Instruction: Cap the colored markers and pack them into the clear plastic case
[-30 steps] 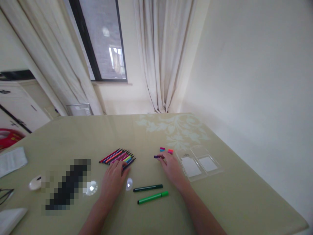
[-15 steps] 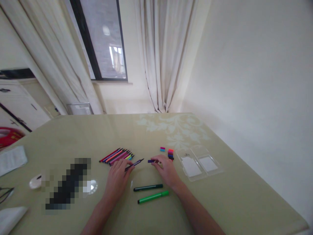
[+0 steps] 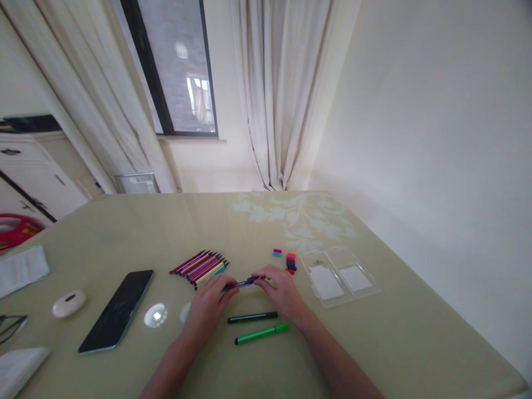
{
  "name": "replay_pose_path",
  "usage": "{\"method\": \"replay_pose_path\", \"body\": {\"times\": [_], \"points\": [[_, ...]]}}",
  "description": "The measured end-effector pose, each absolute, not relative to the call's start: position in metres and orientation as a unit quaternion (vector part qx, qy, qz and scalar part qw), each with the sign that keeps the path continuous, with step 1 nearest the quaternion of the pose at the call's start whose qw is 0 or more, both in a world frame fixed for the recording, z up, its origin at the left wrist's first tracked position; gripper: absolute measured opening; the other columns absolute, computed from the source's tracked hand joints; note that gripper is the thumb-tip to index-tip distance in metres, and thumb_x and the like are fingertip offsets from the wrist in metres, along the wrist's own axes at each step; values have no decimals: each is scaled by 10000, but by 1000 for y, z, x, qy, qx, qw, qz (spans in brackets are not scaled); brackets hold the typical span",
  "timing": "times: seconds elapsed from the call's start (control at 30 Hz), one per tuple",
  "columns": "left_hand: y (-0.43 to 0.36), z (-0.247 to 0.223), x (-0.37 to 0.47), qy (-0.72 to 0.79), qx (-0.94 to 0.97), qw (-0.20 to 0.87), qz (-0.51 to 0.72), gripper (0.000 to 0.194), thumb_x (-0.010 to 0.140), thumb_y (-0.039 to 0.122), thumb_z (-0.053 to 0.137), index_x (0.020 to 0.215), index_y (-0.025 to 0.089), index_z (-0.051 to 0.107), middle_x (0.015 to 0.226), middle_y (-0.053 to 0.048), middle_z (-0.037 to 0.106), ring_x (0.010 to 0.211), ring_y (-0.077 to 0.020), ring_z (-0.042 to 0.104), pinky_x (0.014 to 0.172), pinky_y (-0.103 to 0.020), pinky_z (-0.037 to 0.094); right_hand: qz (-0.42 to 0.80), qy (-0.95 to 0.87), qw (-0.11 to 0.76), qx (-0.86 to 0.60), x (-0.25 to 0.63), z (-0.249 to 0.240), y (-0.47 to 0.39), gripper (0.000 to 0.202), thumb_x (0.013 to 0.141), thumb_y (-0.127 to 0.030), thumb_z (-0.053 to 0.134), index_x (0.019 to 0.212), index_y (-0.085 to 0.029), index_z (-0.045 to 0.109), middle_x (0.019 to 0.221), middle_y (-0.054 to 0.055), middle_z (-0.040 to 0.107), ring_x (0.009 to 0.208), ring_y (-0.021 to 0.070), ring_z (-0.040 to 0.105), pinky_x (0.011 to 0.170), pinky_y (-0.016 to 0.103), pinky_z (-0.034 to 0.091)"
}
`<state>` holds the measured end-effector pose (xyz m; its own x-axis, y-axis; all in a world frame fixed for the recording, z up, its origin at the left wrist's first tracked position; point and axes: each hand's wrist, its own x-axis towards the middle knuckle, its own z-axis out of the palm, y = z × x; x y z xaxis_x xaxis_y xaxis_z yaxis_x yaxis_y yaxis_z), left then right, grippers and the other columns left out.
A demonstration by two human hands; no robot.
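Note:
My left hand [image 3: 210,302] grips the barrel of a purple marker [image 3: 240,284] above the table. At its tip end, my right hand [image 3: 282,288] pinches the purple cap [image 3: 253,279], which now meets the marker. Beyond my left hand lies a row of several uncapped markers [image 3: 203,267] in red, blue, orange, purple, yellow and light blue. Nearer to me are a capped dark green marker [image 3: 252,317] and a capped bright green marker [image 3: 261,334]. Loose coloured caps [image 3: 291,260] sit past my right hand, with a pink and a blue cap [image 3: 277,252] beside them.
An open clear plastic case [image 3: 326,284] lies at the right. Towards the left are a black phone [image 3: 118,310], a white oval object [image 3: 68,304], a white packet [image 3: 24,270] and a dark cable [image 3: 12,327]. Curtains and a wall stand beyond the table [image 3: 199,216].
My left hand has moved slightly right with the purple marker. The marker's tip and the purple cap, apart before, have come together.

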<state>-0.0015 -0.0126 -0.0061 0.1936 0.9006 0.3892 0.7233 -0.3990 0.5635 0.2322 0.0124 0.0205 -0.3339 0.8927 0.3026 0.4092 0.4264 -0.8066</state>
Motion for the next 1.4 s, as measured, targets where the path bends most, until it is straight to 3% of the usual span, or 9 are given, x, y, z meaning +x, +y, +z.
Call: {"method": "replay_pose_path", "body": {"times": [0.3, 0.53, 0.73, 1.4], "points": [[-10, -7, -7, 556, 728, 111, 385, 265, 1002, 490, 557, 1000, 264, 697, 992, -40, 748, 967, -258, 694, 886, -401, 528, 271, -737, 415, -459, 243, 22, 20, 198, 1010, -359, 612, 1049, -294, 795, 1030, 51, 798, 986, 233, 723, 927, 402, 548], [-13, -4, -1, 534, 735, 117, 402, 261, 1001, 479, 565, 985, 257, 702, 953, -37, 749, 931, -244, 703, 856, -379, 549, 306, -754, 396, -425, 236, 21, 15, 190, 1003, -351, 626, 1030, -279, 799, 999, 39, 789, 959, 209, 723, 892, 369, 551], [-12, -1, -4, 549, 708, 126, 426, 333, 990, 554, 560, 994, 252, 701, 981, -55, 748, 959, -264, 695, 876, -417, 546, 297, -720, 435, -453, 240, 21, 18, 175, 976, -390, 665, 996, -282, 802, 977, 41, 796, 917, 220, 723, 871, 374, 556], [-21, 11, 12, 570, 625, 251, 471, 315, 886, 540, 685, 922, 243, 785, 903, -30, 810, 846, -243, 759, 762, -344, 609, 457, -628, 439, -452, 231, 11, 16, 156, 895, -425, 722, 928, -300, 807, 843, 29, 793, 815, 245, 732, 799, 422, 620]]}}
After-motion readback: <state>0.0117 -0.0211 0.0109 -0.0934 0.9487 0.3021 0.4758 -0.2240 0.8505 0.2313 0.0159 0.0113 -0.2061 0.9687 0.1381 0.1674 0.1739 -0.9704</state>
